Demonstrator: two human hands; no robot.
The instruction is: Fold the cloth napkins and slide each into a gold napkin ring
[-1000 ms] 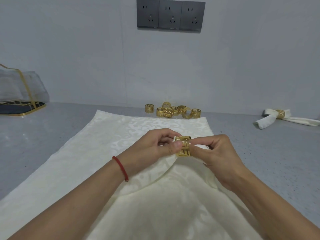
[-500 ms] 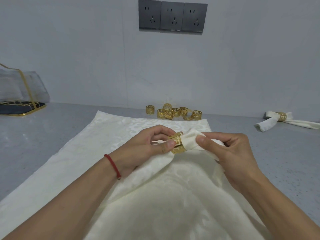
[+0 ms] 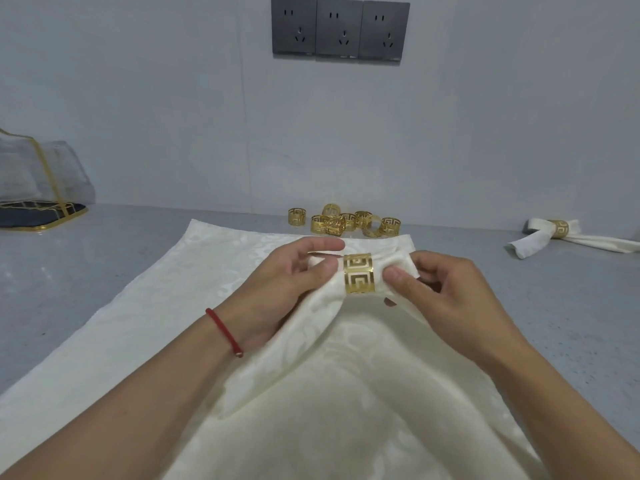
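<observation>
Your left hand (image 3: 284, 282) pinches the bunched cream napkin (image 3: 346, 393) just left of the gold ring (image 3: 359, 273), thumb on the near side and forefinger arched over the top, so that grip is narrow and holds cloth. Your right hand (image 3: 446, 292) pinches the short tuft of napkin that pokes out of the ring's right side, thumb and fingertips closed on the fabric, a narrow grip as well. The gold ring sits between your two hands, wrapped around the gathered cloth, its cut-out square-spiral pattern facing you, held above the tabletop (image 3: 86, 271) rather than resting on it. From the ring the napkin fans out and down toward you, draping over your left palm and spreading wide across the tabletop, with its patterned weave visible and its far edge lying flat beyond your hands. A red cord bracelet (image 3: 225, 332) circles your left wrist. Just beyond the napkin's far edge, near the wall, a cluster of loose gold rings (image 3: 346, 221) stands, some touching one another. Well off to the right lies a finished napkin (image 3: 533, 240), rolled and threaded through its own ring. At the far left edge sits a gold-framed stand (image 3: 41, 216) with a dark base and sheer fabric above it. Three dark wall sockets (image 3: 340, 27) are set in a row on the wall straight ahead.
</observation>
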